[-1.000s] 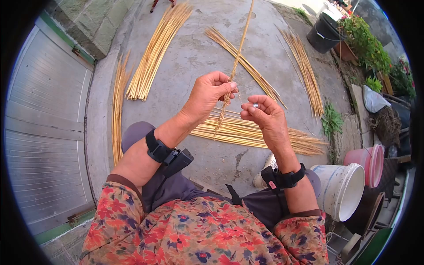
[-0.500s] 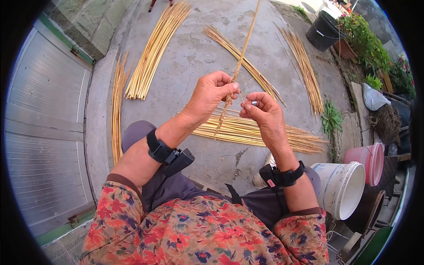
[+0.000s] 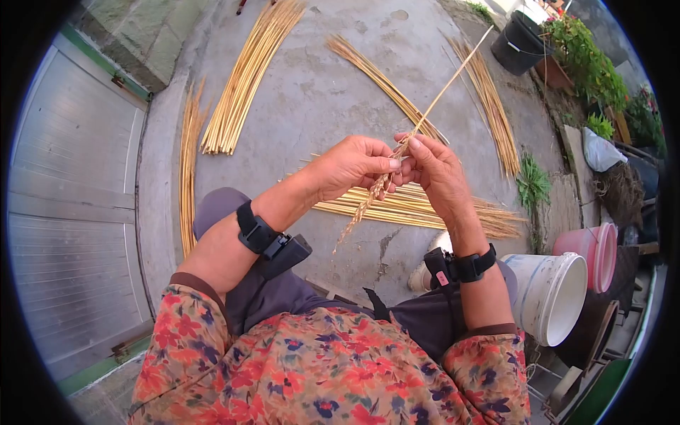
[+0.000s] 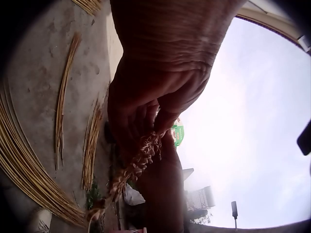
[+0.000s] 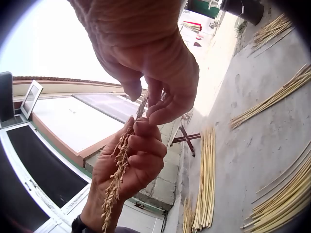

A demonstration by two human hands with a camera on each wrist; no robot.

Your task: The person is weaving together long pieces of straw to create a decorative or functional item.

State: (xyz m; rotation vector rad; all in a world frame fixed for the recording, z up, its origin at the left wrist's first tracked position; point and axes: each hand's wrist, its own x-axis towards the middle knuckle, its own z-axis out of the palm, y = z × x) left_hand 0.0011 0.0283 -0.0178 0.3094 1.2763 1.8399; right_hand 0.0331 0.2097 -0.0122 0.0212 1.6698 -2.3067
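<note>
A dry grass stalk with a grainy seed head [image 3: 363, 207] slants from lower left to upper right between both hands. My left hand [image 3: 354, 167] pinches it at the top of the seed head, thumb uppermost. Just above, my right hand [image 3: 438, 173] pinches the stalk between thumb and fingers, right beside the left fingertips. The grainy end hangs free below the left hand [image 5: 131, 158] in the right wrist view. Under the hands, a bundle of yellow stalks [image 3: 382, 208] lies across the concrete.
More stalk bundles lie on the concrete floor: a thick one [image 3: 249, 85] at upper left, a narrow one [image 3: 188, 177] by the door, others [image 3: 386, 79] at the back. White [image 3: 542, 290] and pink buckets [image 3: 602, 258] stand at right; a black bucket [image 3: 520, 44] is farther off.
My right hand has moved left onto the stalk, after pinching a thin strand beside it. The left hand has shifted down and right, and the stalk's upper end has swung right.
</note>
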